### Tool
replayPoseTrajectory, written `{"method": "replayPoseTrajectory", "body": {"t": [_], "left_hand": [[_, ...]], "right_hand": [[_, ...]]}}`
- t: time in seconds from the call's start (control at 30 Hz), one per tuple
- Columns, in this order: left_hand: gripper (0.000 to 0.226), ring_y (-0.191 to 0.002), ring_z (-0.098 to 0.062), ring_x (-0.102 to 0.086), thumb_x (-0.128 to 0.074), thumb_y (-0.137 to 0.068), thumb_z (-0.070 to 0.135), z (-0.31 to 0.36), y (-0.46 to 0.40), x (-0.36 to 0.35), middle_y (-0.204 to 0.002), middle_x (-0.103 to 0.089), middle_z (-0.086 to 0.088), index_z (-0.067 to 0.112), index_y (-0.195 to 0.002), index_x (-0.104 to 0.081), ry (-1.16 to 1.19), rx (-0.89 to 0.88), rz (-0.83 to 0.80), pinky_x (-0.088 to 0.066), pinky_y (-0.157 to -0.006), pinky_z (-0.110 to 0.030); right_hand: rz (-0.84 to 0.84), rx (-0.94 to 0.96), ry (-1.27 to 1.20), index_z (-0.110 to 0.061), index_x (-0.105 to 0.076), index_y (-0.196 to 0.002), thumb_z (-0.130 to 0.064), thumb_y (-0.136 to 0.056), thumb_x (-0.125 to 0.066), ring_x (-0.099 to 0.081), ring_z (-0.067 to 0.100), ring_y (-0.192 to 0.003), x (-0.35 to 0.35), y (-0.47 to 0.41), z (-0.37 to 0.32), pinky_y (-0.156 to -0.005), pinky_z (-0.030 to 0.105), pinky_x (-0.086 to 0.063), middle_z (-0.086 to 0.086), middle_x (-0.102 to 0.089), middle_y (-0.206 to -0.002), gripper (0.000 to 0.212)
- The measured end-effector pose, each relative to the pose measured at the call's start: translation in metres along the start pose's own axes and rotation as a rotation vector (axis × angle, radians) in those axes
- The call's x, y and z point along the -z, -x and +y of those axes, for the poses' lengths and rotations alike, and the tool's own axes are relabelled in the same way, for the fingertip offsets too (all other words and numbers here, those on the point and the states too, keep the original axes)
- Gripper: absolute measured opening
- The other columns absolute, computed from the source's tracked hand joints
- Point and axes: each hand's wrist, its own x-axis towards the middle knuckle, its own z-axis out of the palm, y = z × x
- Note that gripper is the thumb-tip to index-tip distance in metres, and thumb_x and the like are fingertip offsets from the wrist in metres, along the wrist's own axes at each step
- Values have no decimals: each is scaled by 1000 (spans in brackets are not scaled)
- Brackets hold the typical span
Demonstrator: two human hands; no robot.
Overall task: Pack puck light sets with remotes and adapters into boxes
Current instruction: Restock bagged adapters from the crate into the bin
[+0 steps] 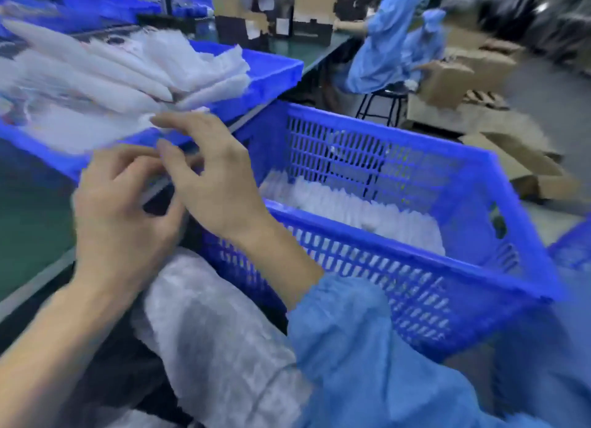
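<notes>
- Two blue containers hem in your hands: a shallow blue tray (271, 66) on the green bench (28, 223) ahead-left, heaped with white foam pouches (105, 76), and a slatted blue crate (399, 251) to your right, standing just beside the bench edge.
- More white pouches (351, 210) lie across the crate's floor, near its close wall.
- Bubble wrap (211, 325) lies bunched below your wrists, between your forearms.
- Your left hand (121, 219) and right hand (208, 172) meet over the bench edge, fingers curled, with something thin and dark (160, 188) between them; blur keeps you from telling what it is or which hand pinches it.
- That dark strip runs slantwise, low at the left, rising to the right, along the bench edge.
- Your right sleeve (367, 347) is light blue and lies against the crate's near wall.
- Further back, another person in a blue gown (380, 40) sits on a stool (380, 104) among brown cartons (447, 82).
</notes>
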Motion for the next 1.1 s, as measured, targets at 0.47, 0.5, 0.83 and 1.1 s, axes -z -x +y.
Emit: {"method": "replayPoseTrajectory", "body": {"t": [0.47, 0.5, 0.83, 1.1], "left_hand": [[26, -101, -38, -60, -62, -82, 19, 167, 82, -200, -107, -64, -16, 7, -104, -69, 338, -156, -498, -40, -86, -46], [26, -106, -38, -59, -63, -82, 19, 173, 90, -204, -111, -64, -16, 7, -105, -69, 317, -201, -519, -37, -91, -46], [29, -91, -45, -56, -63, -88, 6, 177, 76, -236, -95, -63, -25, 2, -116, -59, 143, -355, -610, -37, -80, -51], [43, -93, -37, -58, -70, -76, 9, 171, 81, -225, -100, -64, -14, 3, -119, -63, 142, -435, -647, -39, -85, -44]], "right_hand": [[380, -471, 627, -10, -64, -117, -4, -88, -59, -61, 20, -102, 211, 190, 77, -85, 44, -53, 6, -60, -113, 30], [388, -505, 628, -13, -63, -117, -6, -89, -59, -61, 19, -102, 214, 194, 79, -84, 44, -53, 4, -59, -113, 30], [379, -723, 635, -21, -57, -125, -16, -91, -56, -59, 15, -98, 197, 239, 92, -83, 43, -54, -3, -50, -120, 34], [601, -421, 675, -15, -62, -118, -5, -87, -58, -57, 9, -107, 208, 169, 92, -91, 23, -49, 0, -55, -117, 32]]}}
